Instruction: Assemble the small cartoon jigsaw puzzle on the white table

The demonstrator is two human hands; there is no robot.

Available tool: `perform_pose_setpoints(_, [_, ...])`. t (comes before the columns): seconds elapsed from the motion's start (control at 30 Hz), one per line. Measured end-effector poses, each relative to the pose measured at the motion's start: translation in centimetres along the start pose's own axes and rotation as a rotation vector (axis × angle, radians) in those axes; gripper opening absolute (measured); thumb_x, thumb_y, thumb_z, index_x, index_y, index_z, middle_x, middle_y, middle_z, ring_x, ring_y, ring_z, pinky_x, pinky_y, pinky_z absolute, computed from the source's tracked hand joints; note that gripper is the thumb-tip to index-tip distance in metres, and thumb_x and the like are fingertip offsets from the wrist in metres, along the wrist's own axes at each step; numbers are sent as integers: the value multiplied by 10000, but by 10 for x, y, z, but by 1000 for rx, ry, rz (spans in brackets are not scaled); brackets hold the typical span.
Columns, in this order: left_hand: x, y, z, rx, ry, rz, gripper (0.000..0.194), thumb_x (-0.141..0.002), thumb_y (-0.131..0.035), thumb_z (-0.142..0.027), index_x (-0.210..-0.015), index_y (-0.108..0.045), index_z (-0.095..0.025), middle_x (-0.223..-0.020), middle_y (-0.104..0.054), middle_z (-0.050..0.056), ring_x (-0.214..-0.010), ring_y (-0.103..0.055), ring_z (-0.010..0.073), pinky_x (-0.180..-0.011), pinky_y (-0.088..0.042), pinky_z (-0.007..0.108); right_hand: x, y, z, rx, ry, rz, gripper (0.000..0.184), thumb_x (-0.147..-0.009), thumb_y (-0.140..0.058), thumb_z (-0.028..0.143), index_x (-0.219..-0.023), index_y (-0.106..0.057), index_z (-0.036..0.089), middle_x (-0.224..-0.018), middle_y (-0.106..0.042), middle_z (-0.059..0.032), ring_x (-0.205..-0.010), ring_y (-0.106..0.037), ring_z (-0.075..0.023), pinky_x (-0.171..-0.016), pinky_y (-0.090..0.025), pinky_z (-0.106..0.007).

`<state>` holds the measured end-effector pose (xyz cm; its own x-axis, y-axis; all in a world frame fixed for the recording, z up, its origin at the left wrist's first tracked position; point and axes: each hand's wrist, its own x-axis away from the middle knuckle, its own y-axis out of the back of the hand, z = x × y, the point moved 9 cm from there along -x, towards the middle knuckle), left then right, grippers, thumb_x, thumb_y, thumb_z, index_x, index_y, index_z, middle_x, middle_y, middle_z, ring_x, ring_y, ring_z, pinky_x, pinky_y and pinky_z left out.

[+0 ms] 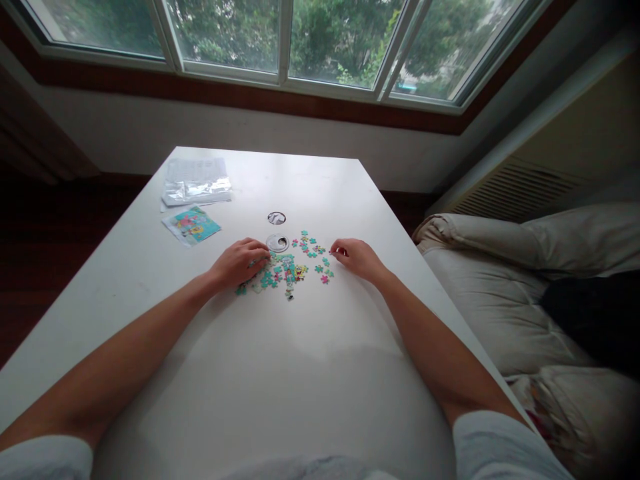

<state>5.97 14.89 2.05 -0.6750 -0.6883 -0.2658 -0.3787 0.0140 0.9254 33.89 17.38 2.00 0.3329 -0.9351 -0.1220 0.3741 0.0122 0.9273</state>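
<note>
Small jigsaw puzzle pieces (311,248) in turquoise, pink and yellow lie spread on the white table. Left of them is a partly joined puzzle section (289,267) with a yellow cartoon figure. My left hand (244,261) lies palm down at the left edge of the pieces, fingers stretched over some of them and hiding those beneath. To the right of the loose pieces, my right hand (356,257) is closed in a pinch, with what looks like a tiny puzzle piece at the fingertips. Two round items, a metallic disc (277,243) and a dark-rimmed one (276,218), lie just beyond.
A picture card in a clear sleeve (193,225) lies at the left of the white table (280,373). Behind it is a clear plastic bag (197,181) with paper. A window (280,80) is beyond the table, and a beige padded seat (490,300) stands on the right.
</note>
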Motion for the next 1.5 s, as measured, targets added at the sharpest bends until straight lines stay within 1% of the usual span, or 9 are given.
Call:
perform_pose_setpoints(0.23, [0,0,0,22,-13,-5,292,-1023,-479,-322,-1142,-734,-245,-1245,-696,75,-1166,-597,235,-1038,-478,398,-1,-4,-5,73,3,-59,142,-917,-606,169,-973,-725,223,-873,-697,-34,-839,-583,-182,-746,-381,-278])
perform_pose_setpoints(0.37, [0,2,3,7,-23,-22,285,-1020,-476,-263,-1138,-736,-250,-1200,-703,68,-1106,-598,226,-989,-483,369,-1,-7,-7,73,23,-79,165,-921,-605,157,-1016,-721,226,-888,-692,-40,-874,-578,-195,-779,-396,-290])
perform_pose_setpoints(0.53, [-1,5,11,-32,-7,-38,288,-996,-489,-211,-1096,-756,-249,-1084,-709,81,-979,-587,222,-912,-483,355,-1,-12,-3,61,87,-71,189,-953,-602,201,-1086,-732,237,-909,-677,-56,-891,-566,-206,-820,-416,-305])
perform_pose_setpoints(0.67, [1,9,21,-34,33,-27,299,-976,-488,-193,-1090,-761,-239,-1039,-712,75,-945,-596,218,-860,-473,332,0,-11,-3,55,95,-73,174,-952,-600,204,-1055,-738,232,-912,-667,-60,-897,-560,-207,-826,-420,-304])
perform_pose_setpoints(0.87, [6,18,42,49,135,46,311,-940,-497,-225,-1102,-762,-246,-1042,-722,44,-800,-633,158,-745,-452,262,-1,-11,-4,41,85,-63,130,-924,-611,184,-992,-718,213,-904,-657,-59,-898,-549,-205,-826,-415,-300])
perform_pose_setpoints(1.07, [10,29,58,47,188,66,321,-919,-492,-292,-1090,-760,-244,-977,-731,36,-769,-631,164,-731,-456,262,-2,-13,-7,47,73,-63,123,-936,-603,210,-997,-709,222,-913,-647,-61,-915,-542,-217,-835,-415,-311])
perform_pose_setpoints(1.23, [12,36,58,38,225,98,294,-916,-507,-351,-990,-760,-220,-913,-724,42,-766,-631,173,-693,-446,258,-1,-12,-9,58,58,-88,137,-951,-587,233,-1018,-707,223,-933,-641,-67,-937,-540,-225,-865,-421,-326])
perform_pose_setpoints(1.37, [12,33,54,11,207,146,254,-920,-522,-359,-905,-732,-216,-880,-714,36,-755,-621,174,-683,-428,260,-1,-10,-14,53,22,-118,140,-953,-592,266,-1020,-707,223,-939,-636,-69,-938,-539,-227,-871,-427,-333])
perform_pose_setpoints(1.5, [13,29,58,-14,217,137,232,-913,-537,-363,-900,-727,-231,-876,-707,31,-760,-618,183,-672,-417,267,-1,-9,-18,56,-4,-134,116,-945,-605,279,-978,-700,222,-923,-631,-65,-941,-537,-230,-871,-424,-337])
